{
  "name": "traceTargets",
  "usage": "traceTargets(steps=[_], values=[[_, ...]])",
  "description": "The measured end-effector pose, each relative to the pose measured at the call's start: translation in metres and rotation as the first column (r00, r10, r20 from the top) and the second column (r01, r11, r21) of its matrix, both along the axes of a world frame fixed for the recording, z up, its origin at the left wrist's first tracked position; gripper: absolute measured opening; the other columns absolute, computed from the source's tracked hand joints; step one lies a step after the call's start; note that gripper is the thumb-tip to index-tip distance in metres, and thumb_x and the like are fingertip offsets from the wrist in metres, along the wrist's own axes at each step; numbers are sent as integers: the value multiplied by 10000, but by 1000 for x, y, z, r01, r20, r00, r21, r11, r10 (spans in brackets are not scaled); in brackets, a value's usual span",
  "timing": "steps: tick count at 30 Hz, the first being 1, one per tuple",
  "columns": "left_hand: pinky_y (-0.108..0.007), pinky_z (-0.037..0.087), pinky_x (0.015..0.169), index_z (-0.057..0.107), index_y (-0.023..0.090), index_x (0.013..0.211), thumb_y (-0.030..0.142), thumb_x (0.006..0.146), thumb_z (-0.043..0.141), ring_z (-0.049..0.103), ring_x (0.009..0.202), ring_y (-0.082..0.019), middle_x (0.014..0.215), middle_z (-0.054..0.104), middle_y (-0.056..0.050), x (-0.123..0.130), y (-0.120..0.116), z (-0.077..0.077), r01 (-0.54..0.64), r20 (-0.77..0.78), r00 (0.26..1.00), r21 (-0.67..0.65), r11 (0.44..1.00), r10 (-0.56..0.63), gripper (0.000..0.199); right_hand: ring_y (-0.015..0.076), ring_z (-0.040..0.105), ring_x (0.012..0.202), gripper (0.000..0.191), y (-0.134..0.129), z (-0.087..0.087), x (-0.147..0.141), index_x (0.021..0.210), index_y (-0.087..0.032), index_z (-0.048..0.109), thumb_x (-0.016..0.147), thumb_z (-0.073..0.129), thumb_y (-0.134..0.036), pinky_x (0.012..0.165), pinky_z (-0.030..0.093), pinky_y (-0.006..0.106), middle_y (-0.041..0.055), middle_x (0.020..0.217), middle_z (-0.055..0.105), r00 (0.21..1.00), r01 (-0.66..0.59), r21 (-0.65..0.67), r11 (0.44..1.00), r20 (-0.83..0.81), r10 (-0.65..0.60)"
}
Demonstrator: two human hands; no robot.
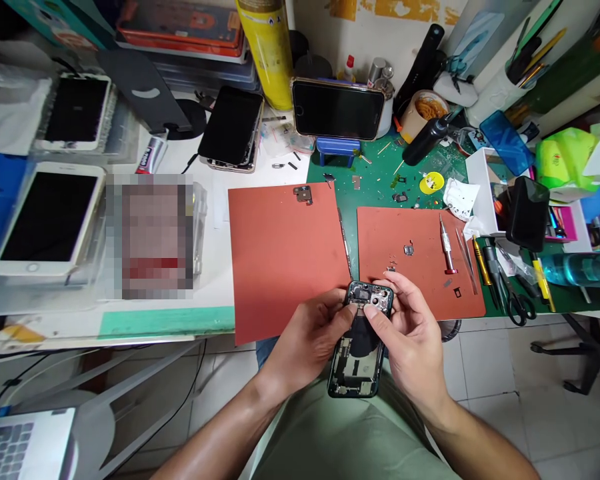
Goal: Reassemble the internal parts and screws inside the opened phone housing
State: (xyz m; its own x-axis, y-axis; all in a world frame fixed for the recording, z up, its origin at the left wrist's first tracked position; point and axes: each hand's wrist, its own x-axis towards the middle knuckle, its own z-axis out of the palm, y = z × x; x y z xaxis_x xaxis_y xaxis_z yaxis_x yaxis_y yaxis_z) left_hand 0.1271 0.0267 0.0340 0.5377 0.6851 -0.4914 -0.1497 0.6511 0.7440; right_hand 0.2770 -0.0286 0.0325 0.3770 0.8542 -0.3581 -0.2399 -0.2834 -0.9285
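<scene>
An opened phone housing (359, 367) with its inner parts showing is held over my lap at the table's front edge. My left hand (313, 340) grips its left side, the thumb laid on the inside near the top. On the opposite side, my right hand (414, 333) grips the housing, its thumb pressing inside close to the left thumb. Whatever lies beneath the thumbs is hidden. Just beyond the hands, small metal parts (409, 248) rest on the right red mat (380, 230). A camera-like module (303, 195) lies on the left red mat (280, 260).
A screwdriver (447, 243), tweezers (466, 260) and scissors (517, 303) lie to the right. A phone (338, 110) leans on a blue stand at the back. Several other phones, one a white phone (47, 220), are on the left. A laptop (25, 443) sits at lower left.
</scene>
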Motion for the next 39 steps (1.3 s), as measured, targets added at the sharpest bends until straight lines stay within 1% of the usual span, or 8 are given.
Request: traceTargets(steps=[4,9,16,21,24,32,35,39], values=[[-278,521,731,713,155,986,532,948,755,630,807,-181,880,684,-42,1,0,2,-2,6,1000,-9,1000,2,381,193,719,1121,517,1,-1,0,1326,-323,672,855,884,-334,1042,596,353,34,1236,719,1000,4,-14,1000,1,-3],[-304,553,803,756,167,1114,521,948,760,681,884,-214,980,752,-70,2,-2,1,-14,14,1000,-23,1000,15,392,186,718,1113,508,2,1,-1,1315,-323,675,852,883,-320,1033,598,340,26,1218,709,1000,16,-15,1000,4,-16],[-268,502,695,778,151,986,562,890,805,608,756,-170,838,704,-40,5,-4,-1,-68,-21,997,-36,997,68,423,191,711,1115,511,2,-2,0,1319,-312,669,856,884,-343,1040,592,353,35,1231,702,1000,12,-15,1000,10,-12],[-253,490,702,769,159,1029,533,939,768,592,776,-158,855,690,-32,4,-4,-1,-40,5,999,-22,999,40,385,200,715,1112,508,3,-1,0,1298,-305,681,840,895,-359,1040,595,372,38,1220,711,999,23,-23,999,39,-22],[-255,490,693,761,152,1013,537,932,771,588,773,-161,855,687,-39,5,-3,1,-41,15,999,-15,999,41,393,204,719,1106,529,4,0,0,1309,-298,673,835,897,-369,1038,598,383,45,1220,715,999,22,-16,1000,40,-22],[-253,486,660,706,156,915,570,909,775,576,728,-159,786,662,-26,7,-6,5,-59,-70,996,3,998,59,419,199,719,1079,530,7,3,-3,1286,-296,674,814,906,-361,1026,606,378,37,1177,710,997,33,-7,999,67,-33],[-257,501,683,730,160,941,554,915,776,602,752,-169,812,689,-32,6,-5,5,-58,-44,997,10,998,58,397,194,715,1091,539,6,1,-2,1302,-312,664,820,902,-352,1032,602,379,32,1196,705,998,31,4,1000,61,-31],[-283,534,750,779,170,1043,539,914,784,648,818,-196,888,739,-53,3,-3,5,-54,11,998,3,999,54,391,188,702,1155,546,5,-1,1,1338,-329,644,849,885,-335,1064,582,361,27,1244,690,1000,17,32,999,17,-17]])
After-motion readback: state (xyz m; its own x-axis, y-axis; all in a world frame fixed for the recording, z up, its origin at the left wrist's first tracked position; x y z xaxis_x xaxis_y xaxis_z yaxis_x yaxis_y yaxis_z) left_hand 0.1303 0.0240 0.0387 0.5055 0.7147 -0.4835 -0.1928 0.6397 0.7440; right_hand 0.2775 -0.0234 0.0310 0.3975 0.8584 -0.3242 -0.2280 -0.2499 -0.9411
